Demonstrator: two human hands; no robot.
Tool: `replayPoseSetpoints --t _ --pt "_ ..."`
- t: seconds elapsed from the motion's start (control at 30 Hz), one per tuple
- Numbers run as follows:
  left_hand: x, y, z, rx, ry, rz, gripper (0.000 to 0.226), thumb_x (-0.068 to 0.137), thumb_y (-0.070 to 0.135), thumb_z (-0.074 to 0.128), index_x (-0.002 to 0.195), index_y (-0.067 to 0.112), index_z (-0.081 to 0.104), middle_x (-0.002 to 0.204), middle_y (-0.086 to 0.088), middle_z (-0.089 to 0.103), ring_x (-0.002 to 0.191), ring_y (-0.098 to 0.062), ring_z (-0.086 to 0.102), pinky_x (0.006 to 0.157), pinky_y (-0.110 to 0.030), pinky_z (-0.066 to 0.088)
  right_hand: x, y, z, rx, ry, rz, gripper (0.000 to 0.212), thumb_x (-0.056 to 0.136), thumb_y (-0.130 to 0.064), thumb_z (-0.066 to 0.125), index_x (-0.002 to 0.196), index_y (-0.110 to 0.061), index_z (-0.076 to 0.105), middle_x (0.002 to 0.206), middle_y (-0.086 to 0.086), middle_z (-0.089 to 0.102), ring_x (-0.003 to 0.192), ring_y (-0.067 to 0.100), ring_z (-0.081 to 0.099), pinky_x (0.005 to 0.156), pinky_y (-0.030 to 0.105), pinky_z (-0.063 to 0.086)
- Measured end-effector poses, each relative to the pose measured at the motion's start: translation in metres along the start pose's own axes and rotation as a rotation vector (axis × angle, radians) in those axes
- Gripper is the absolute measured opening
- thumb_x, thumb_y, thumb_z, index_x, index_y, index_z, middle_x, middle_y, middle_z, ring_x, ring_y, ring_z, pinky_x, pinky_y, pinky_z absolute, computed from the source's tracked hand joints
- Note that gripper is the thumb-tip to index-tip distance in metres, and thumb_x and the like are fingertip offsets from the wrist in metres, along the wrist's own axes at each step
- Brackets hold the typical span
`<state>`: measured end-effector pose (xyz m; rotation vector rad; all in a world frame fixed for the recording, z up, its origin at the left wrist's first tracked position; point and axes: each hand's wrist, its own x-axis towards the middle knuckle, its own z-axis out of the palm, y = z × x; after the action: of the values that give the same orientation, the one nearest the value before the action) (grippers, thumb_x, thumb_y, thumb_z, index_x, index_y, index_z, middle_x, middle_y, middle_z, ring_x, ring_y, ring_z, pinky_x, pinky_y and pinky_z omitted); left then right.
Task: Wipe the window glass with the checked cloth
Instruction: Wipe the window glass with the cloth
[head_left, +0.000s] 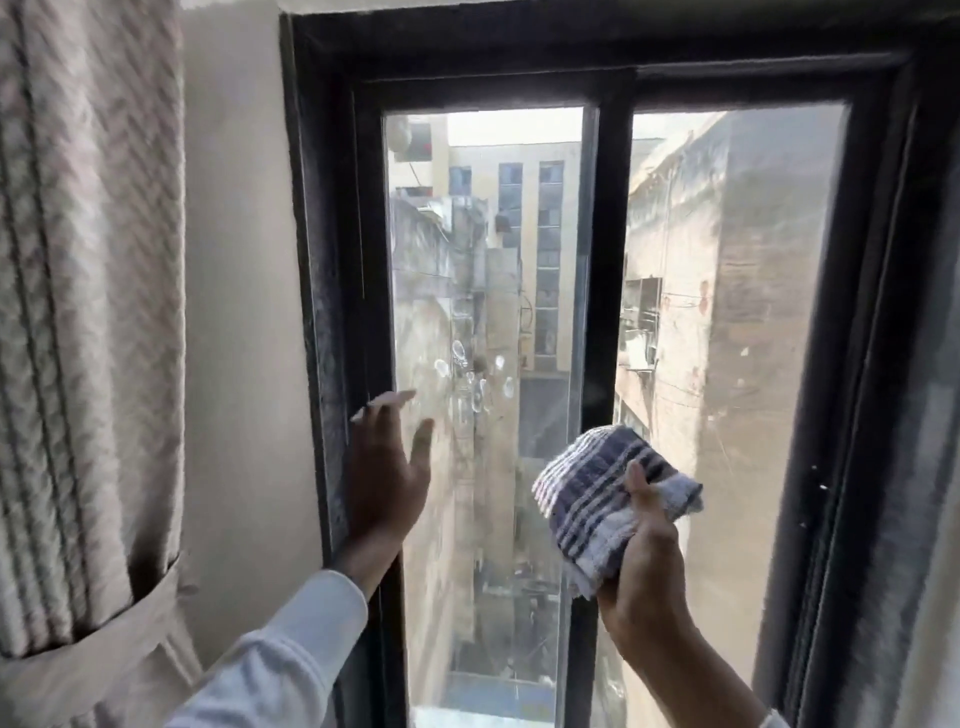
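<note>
The window glass fills the middle of the head view, split into a left pane and a right pane by a black bar. Fingerprint smudges mark the left pane. My left hand is raised with its fingers spread, close to the lower left of that pane beside the frame, holding nothing. My right hand grips the folded checked cloth, dark blue and white, in front of the central bar, a little away from the glass.
A black window frame surrounds the panes. A pale patterned curtain, tied back low down, hangs at the left against a cream wall. Buildings and a narrow alley show through the glass.
</note>
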<state>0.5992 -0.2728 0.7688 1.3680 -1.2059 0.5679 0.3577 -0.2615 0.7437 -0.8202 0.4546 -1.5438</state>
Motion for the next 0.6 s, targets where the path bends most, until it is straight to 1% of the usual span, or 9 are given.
replayPoseSetpoints --t 0.07,0.1,0.17,0.23,0.27,0.33,0.43,0.53,0.6 --pt "0.028 -0.03 0.004 0.087 0.063 0.045 0.049 0.111 0.023 0.064 0.155 0.002 0.057 0.16 -0.017 0.059 0.151 -0.037 0.055 0.127 -0.048 0.043 0.012 0.019 0.021 -0.229 0.047 -0.284 0.061 0.081 -0.074 0.078 0.111 -0.021 0.076 0.091 -0.004 0.08 0.083 0.013 0.076 0.07 0.034 0.061" --pt "0.039 -0.04 0.009 0.082 0.061 0.042 0.055 0.113 0.026 0.059 0.162 0.001 0.049 0.17 -0.019 0.048 0.161 -0.037 0.044 0.134 -0.044 0.034 0.021 0.03 0.028 -0.355 0.051 -0.46 0.049 0.09 -0.069 0.071 0.109 -0.025 0.076 0.095 -0.008 0.08 0.087 0.005 0.075 0.075 0.036 0.063" --pt "0.054 -0.055 0.023 0.041 0.013 0.056 0.065 0.116 0.031 0.048 0.171 0.001 0.033 0.183 -0.017 0.025 0.172 -0.032 0.02 0.141 -0.034 0.015 0.055 0.056 0.037 -0.672 -0.032 -0.841 0.033 0.108 -0.045 0.055 0.122 -0.023 0.076 0.125 0.0 0.079 0.121 0.006 0.071 0.106 0.049 0.059" --pt "0.066 -0.069 0.037 0.021 -0.024 0.118 0.067 0.117 0.032 0.04 0.173 -0.001 0.024 0.185 -0.017 0.012 0.174 -0.031 0.007 0.142 -0.037 0.008 0.105 0.072 0.048 -1.153 -0.186 -1.162 0.048 0.107 -0.024 0.052 0.152 -0.009 0.061 0.164 0.014 0.054 0.159 0.027 0.044 0.133 0.052 0.03" --pt "0.072 -0.074 0.045 0.016 -0.028 0.147 0.067 0.117 0.031 0.038 0.173 -0.002 0.022 0.185 -0.017 0.01 0.174 -0.03 0.005 0.143 -0.04 0.008 0.128 0.075 0.053 -1.329 -0.201 -1.214 0.058 0.104 -0.023 0.058 0.16 -0.008 0.051 0.173 0.013 0.042 0.165 0.031 0.03 0.137 0.05 0.019" --pt "0.079 -0.082 0.058 -0.001 -0.008 0.151 0.064 0.119 0.027 0.036 0.174 -0.001 0.02 0.186 -0.016 0.008 0.174 -0.027 0.003 0.143 -0.043 0.009 0.161 0.088 0.056 -1.554 -0.155 -1.187 0.076 0.102 -0.038 0.066 0.167 -0.012 0.038 0.179 0.011 0.027 0.169 0.032 0.015 0.139 0.048 0.007" --pt "0.08 -0.091 0.073 -0.031 0.048 0.139 0.061 0.119 0.026 0.033 0.176 0.007 0.021 0.187 -0.008 0.008 0.175 -0.017 0.001 0.142 -0.038 0.007 0.17 0.126 0.05 -1.769 -0.261 -1.216 0.084 0.104 -0.066 0.046 0.173 -0.024 0.022 0.184 0.001 0.013 0.171 0.026 0.003 0.137 0.054 0.012" --pt "0.08 -0.097 0.077 -0.104 0.061 0.158 0.063 0.118 0.033 0.027 0.176 0.009 0.023 0.188 -0.005 0.01 0.175 -0.013 0.002 0.142 -0.039 0.008 0.172 0.134 0.077 -1.912 -0.593 -1.409 0.073 0.103 -0.055 0.048 0.17 -0.031 0.032 0.18 -0.005 0.028 0.169 0.021 0.017 0.128 0.053 0.031" --pt "0.08 -0.099 0.078 -0.192 0.074 0.168 0.064 0.119 0.037 0.023 0.174 0.006 0.026 0.187 -0.007 0.014 0.175 -0.018 0.008 0.142 -0.042 0.011 0.191 0.098 0.127 -1.9 -0.606 -1.619 0.069 0.102 -0.047 0.05 0.168 -0.028 0.038 0.176 -0.002 0.038 0.165 0.024 0.031 0.134 0.053 0.022"
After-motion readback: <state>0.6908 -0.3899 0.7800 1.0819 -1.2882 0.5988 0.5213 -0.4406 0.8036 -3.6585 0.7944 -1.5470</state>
